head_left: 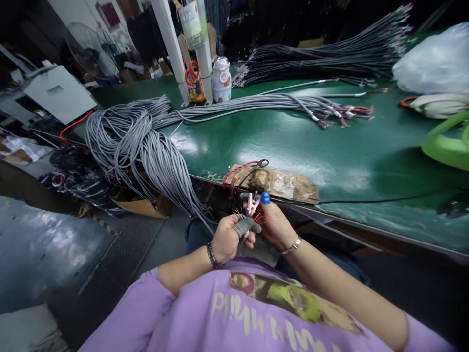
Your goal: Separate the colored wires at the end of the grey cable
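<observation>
My left hand (226, 238) is closed around the end of a grey cable (247, 226), whose thin coloured wires (240, 213) fan out above my fist. My right hand (274, 226) is pinched on a small pink clip-like tool (251, 204) at those wire ends; a blue cap (265, 197) covers one fingertip. Both hands sit close together just below the front edge of the green table (293, 142). A wrist band shows on each arm.
A big bundle of grey cables (139, 142) drapes over the table's left edge. More cable bundles (330, 54) lie at the back. A worn brown pad (282, 184) with red and black leads sits on the front edge. Bottles and scissors (192, 78) stand by a white post.
</observation>
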Available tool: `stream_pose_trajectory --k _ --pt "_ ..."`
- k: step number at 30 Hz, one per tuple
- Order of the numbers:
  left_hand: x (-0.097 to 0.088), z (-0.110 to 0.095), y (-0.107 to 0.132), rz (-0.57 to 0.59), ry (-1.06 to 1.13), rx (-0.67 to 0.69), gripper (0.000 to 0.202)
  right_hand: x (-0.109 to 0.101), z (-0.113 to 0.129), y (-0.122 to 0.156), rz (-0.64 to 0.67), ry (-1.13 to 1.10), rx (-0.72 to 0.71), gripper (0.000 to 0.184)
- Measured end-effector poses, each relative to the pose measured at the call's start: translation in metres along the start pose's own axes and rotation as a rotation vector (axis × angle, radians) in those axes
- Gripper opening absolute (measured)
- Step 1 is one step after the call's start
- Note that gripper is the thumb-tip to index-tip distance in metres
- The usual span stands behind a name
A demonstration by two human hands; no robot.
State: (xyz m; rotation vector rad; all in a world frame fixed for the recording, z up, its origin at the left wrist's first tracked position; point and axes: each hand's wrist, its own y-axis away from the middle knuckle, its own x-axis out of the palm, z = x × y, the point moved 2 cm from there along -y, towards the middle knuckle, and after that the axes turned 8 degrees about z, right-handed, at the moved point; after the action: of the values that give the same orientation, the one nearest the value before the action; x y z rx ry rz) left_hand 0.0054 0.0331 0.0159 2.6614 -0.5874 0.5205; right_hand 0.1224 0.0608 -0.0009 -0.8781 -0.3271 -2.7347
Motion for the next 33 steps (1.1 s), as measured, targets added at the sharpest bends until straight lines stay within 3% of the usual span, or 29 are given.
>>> stream_pose_trajectory --k 7,11,17,22,33 --pt "-0.001 0.005 -0.001 -0.018 0.029 -0.001 0.050 0.002 0.000 -0.007 -0.006 -0.233 0.155 0.053" --pt "-0.001 0.008 -0.002 -0.025 0.026 -0.020 0.049 0.002 0.001 -0.011 -0.082 -0.311 0.122 0.044" --pt "-0.002 0.007 -0.001 -0.031 0.008 -0.037 0.050 0.003 -0.002 -0.010 -0.095 -0.329 0.109 0.047" --pt "-0.003 0.007 0.003 -0.012 -0.001 -0.017 0.050 0.002 -0.004 -0.006 -0.026 -0.304 0.123 0.052" --pt "-0.007 0.009 0.015 -0.009 -0.066 0.062 0.049 0.003 0.008 0.001 0.000 -0.254 0.143 0.032"
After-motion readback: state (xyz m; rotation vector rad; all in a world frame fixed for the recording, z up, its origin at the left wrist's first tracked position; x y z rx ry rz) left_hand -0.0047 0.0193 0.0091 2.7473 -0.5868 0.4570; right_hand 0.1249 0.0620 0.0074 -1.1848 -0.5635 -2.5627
